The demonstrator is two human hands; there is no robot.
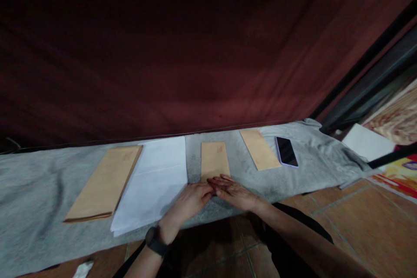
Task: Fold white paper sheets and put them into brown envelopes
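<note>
The middle envelope point(215, 160) lay on the cloth-covered surface point(29, 186), its reddish print point(220, 149) too small to read. The right hand point(235, 192) covered its near end, fingers flat; the left hand point(193, 198) met it there, its grip unclear.

Purple-edged phone point(286, 152), brown tiled floor point(361, 213)
</note>
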